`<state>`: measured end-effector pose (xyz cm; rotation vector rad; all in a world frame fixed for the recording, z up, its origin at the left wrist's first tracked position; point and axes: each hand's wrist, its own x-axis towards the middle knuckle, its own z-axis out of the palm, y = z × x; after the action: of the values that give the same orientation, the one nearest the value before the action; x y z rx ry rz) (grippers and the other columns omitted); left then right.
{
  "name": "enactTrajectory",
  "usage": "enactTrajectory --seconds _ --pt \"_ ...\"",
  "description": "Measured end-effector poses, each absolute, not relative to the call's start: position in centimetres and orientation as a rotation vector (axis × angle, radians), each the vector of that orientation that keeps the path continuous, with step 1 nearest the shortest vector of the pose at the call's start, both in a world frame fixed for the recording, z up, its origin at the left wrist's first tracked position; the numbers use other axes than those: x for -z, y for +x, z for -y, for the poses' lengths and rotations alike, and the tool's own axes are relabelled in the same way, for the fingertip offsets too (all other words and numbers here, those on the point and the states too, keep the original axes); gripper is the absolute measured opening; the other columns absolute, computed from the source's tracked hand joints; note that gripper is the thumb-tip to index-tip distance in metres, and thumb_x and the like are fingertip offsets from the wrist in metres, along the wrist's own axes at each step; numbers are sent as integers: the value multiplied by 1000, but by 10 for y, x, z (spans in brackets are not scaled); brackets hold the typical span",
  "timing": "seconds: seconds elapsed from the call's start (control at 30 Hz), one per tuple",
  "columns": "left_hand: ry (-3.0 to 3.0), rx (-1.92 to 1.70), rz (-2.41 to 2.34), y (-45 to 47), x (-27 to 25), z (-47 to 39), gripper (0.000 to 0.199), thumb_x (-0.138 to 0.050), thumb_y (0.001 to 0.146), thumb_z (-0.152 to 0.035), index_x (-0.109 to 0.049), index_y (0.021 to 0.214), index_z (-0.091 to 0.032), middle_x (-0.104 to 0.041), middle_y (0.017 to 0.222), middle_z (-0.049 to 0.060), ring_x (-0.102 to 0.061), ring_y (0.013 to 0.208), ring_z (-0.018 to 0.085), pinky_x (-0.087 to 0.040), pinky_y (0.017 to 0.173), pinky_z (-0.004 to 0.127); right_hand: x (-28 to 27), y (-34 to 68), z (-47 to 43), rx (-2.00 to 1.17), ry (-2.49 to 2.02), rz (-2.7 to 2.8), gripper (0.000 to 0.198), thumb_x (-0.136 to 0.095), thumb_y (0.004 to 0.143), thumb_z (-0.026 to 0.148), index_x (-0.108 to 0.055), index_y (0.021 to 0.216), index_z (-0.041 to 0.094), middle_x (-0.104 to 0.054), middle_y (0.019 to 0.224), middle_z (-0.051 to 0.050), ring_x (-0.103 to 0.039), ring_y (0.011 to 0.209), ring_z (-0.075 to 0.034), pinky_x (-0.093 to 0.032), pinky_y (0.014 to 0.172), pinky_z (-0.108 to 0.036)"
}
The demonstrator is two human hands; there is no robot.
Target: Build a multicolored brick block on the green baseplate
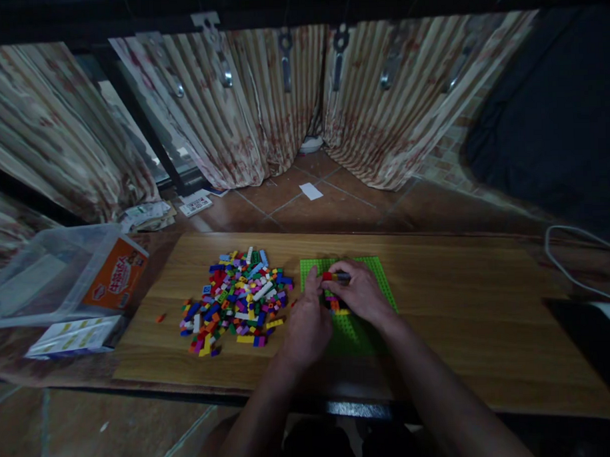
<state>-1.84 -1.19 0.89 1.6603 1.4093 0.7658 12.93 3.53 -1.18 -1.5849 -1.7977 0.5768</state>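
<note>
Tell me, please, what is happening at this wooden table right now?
A person sits at a wooden table with both hands over a green baseplate. The right hand pinches a small red brick at its fingertips, and the left hand rests beside it at the plate's left edge. A few bricks are already on the plate under the hands. A loose pile of coloured bricks lies to the left, and a clear plastic box stands farther left.

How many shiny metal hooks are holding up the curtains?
6 metal hooks along the curtain tops, left to right. The dark edges may hide more.
</note>
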Motion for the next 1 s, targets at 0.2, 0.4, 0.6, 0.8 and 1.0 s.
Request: enactTrajectory --seconds 0.2,0.4,0.6,0.8,1.0 --pt "1622 -802 -1374 -20 -6 11 79 -42 77 -3 -18 152 -9 -55 138 19 -56 123 24 -41 109 43 11 140 -38 -723 -1529 1694 31 -64 79 48 -70 93 21 -71 93 -5 -63 88 -22 -46 80 -36" --pt "1578 -837 -1358 -21 -5 10 76 -42 79 -5 -20 151 -12 -56 137 18 -59 119 23 -45 105 43 8 144 -43 -751 -1483 1514 32 -51 88 44 -71 86 19 -73 86 -5 -66 82 -20 -48 76 -32" --pt "1626 -808 -1396 -17 -7 13 75 -40 78 -3 -22 151 -12 -57 137 16 -58 121 22 -45 106 40 10 130 -37 -721 -1436 1705 23 -58 85 38 -74 84 22 -74 86 -4 -66 83 -20 -49 79 -34" --pt "1627 -783 -1414 -14 -10 14 79 -40 76 -1 -20 151 -10 -57 137 17 -57 124 22 -44 106 37 16 127 -37 -842 -1486 1585 20 -63 80 38 -75 85 23 -76 87 -4 -69 80 -21 -51 77 -35" --pt "1651 -729 -1438 -14 -14 17 79 -43 75 -2 -19 151 -3 -54 139 21 -55 126 25 -42 109 37 17 128 -36 -865 -1502 1584 25 -64 78 43 -76 84 22 -76 86 -5 -69 79 -23 -52 78 -37"
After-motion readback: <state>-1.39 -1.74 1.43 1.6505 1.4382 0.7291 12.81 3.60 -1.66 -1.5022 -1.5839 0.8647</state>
